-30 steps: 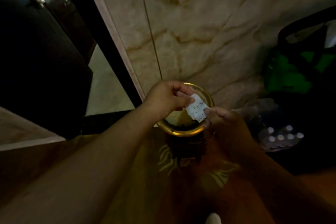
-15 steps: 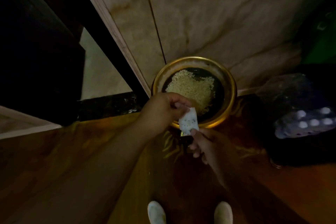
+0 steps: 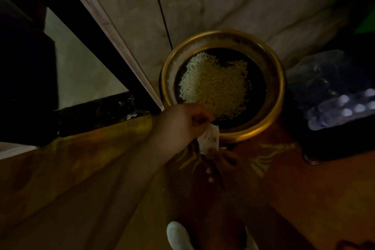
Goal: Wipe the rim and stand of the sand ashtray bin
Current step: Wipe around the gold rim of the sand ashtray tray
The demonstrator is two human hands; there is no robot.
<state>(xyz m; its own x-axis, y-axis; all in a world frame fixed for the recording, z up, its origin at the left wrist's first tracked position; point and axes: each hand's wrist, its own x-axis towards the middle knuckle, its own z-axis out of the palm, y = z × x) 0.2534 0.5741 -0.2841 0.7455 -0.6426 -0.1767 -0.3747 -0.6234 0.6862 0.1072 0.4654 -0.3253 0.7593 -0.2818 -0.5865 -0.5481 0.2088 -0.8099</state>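
Note:
The sand ashtray bin has a round gold rim [image 3: 279, 79] and a dark bowl holding pale sand [image 3: 215, 85]. It stands against a marble wall. Its stand is hidden below the rim and my hands. My left hand [image 3: 182, 123] pinches the top of a small white wipe [image 3: 210, 141] at the near edge of the rim. My right hand [image 3: 222, 163] is dim, just below, and holds the wipe's lower end. The wipe hangs between both hands, touching or nearly touching the rim's near side.
A marble wall [image 3: 223, 2] rises behind the bin. A dark door frame [image 3: 81, 18] runs diagonally at left. A plastic-wrapped pack of bottles [image 3: 343, 105] lies at right on a dark box. The floor [image 3: 314, 199] is brown wood. My shoe [image 3: 178, 235] shows at the bottom.
The camera has moved closer and looks more steeply down into the bin. Both hands, with the wipe, dropped from above the bowl to the near edge of the rim.

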